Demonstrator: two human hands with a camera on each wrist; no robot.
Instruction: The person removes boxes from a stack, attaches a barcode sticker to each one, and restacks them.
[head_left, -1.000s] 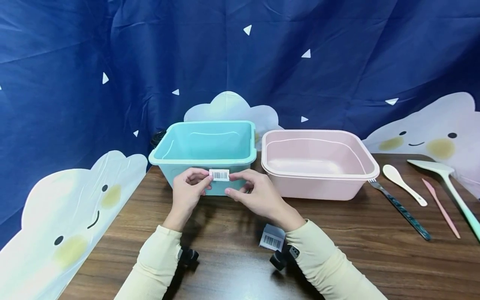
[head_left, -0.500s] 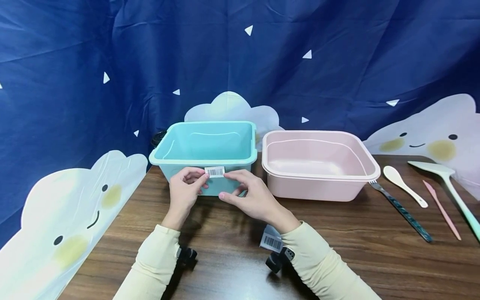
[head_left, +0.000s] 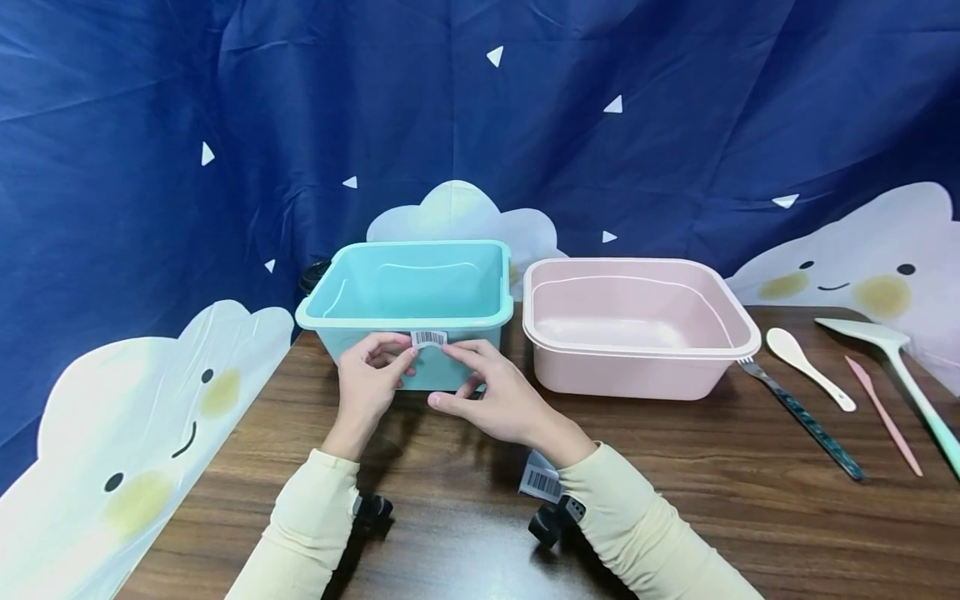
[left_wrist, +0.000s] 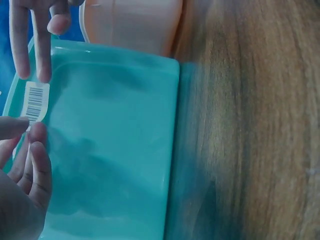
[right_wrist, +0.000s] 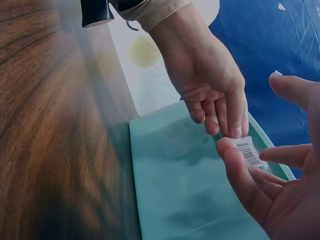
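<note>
Against the front wall of the teal basin (head_left: 408,324), just below its rim, sits a small white barcode sticker (head_left: 429,337). My left hand (head_left: 367,383) pinches the sticker's left end between thumb and index finger, clearer in the left wrist view, where the barcode sticker (left_wrist: 35,101) has a bent corner. At the right end, the index fingertip of my right hand (head_left: 498,396) reaches the sticker's edge. Its thumb stands apart below, and the other fingers are spread. How much of the sticker's back touches the basin is hidden.
To the right stands a pink basin (head_left: 622,375). Beyond it lie a fork (head_left: 806,422), a white spoon (head_left: 810,369), a pink knife (head_left: 885,417) and a large pale-green utensil (head_left: 900,367). A folded barcode paper (head_left: 541,478) lies under my right wrist.
Both hands have shifted slightly left with the sticker, which has moved up nearer the basin's rim. Its lower edge now looks curved. The right thumb has moved a little down and left.
</note>
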